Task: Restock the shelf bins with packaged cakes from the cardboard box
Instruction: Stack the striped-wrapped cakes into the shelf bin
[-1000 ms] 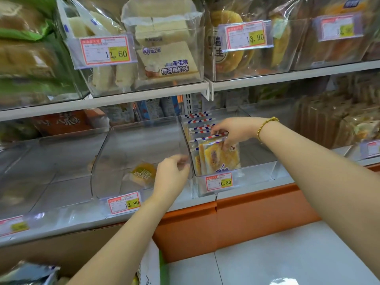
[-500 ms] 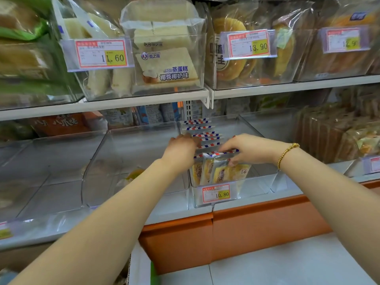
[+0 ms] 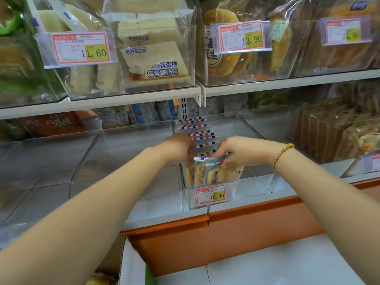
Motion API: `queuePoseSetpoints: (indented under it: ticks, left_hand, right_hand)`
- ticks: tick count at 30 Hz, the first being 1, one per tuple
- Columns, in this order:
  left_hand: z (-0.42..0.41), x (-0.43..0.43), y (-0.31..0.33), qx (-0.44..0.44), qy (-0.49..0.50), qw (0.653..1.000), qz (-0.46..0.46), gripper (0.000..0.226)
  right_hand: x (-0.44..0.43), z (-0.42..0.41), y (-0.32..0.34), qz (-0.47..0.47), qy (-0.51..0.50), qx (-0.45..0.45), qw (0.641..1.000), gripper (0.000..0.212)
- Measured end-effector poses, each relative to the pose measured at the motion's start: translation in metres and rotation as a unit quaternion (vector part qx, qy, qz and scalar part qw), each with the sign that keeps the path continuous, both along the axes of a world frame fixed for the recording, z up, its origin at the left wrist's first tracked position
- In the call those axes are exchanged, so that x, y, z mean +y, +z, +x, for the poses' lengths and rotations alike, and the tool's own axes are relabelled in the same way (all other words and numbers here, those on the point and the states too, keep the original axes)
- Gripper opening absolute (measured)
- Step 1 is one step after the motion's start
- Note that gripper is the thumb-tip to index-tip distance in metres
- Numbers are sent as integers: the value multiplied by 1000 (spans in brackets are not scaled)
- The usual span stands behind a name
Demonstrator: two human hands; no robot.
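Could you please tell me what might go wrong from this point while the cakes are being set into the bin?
1. The front cake packets lean sideways under the right hand and left hand; released so, they may slump in the clear bin.
2. A tight grip could squash them.
3. Pushing back might topple the striped-top row behind.

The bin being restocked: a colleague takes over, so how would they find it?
On the lower shelf, above the orange base, find the clear bin tagged 10.80. Alone among its neighbours, it holds upright cake packets with red-and-blue striped tops.
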State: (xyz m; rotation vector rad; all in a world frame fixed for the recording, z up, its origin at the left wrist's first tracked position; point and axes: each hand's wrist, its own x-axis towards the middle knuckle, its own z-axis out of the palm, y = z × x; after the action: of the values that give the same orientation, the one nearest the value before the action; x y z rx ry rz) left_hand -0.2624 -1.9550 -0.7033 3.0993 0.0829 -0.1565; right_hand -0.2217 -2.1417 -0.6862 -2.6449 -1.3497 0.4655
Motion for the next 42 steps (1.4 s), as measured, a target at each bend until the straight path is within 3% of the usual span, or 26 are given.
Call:
queuePoseSetpoints:
  ticks: [5,7,10,12,14,16,18,20,22,26,30,33,35,39,42]
  left_hand:
    - [5,-5,18,-83,20,995,-56,18]
    - [3,-9,17,-80,21,995,-58,20]
    - [-5,-6,7,-70,16,995,-76,23]
    - [-17,-3,0,-102,19,986,-129,27]
    - [-34,-3,-5,-176,48,966,-182,40]
    - [-54,-5,-9,-213,105,947,-215,63]
    - [-68,-4,-14,-147,161,953,-212,82]
    - [-76,-1,-23,-48,187,964,-186,76]
    - [-76,0,-30,-13,175,966,-187,62]
    - [-76,-2,-37,-33,139,963,-231,43]
    - [-77,3,-41,-59,126,956,-258,37]
    - [-80,7,-44,-67,124,943,-302,43]
    - [-84,9,-45,-66,112,938,-322,42]
    - [-94,14,-47,-62,104,928,-352,49]
    - [-105,16,-44,-72,100,931,-345,50]
  right_hand:
    - [8,-9,-13,51,14,-14,998,33]
    - [16,-14,-29,118,-18,-53,991,37]
    - [14,-25,-46,272,-179,-117,938,73]
    - [0,-27,-49,302,-293,-16,907,102]
    - [-16,-15,-49,229,-358,138,895,111]
    - [-28,-1,-46,101,-344,169,918,102]
    - [-31,11,-45,-8,-293,126,948,92]
    - [-28,18,-48,-68,-248,124,958,83]
    - [-24,22,-52,-67,-227,159,958,74]
    - [-21,26,-45,-29,-202,248,947,53]
    - [-8,19,-41,26,-151,388,909,42]
    - [-7,15,-41,47,-153,429,889,37]
    - [-8,12,-38,47,-155,420,893,35]
    - [-7,2,-38,-15,-161,256,953,36]
    - [-13,-1,-41,9,-207,227,952,49]
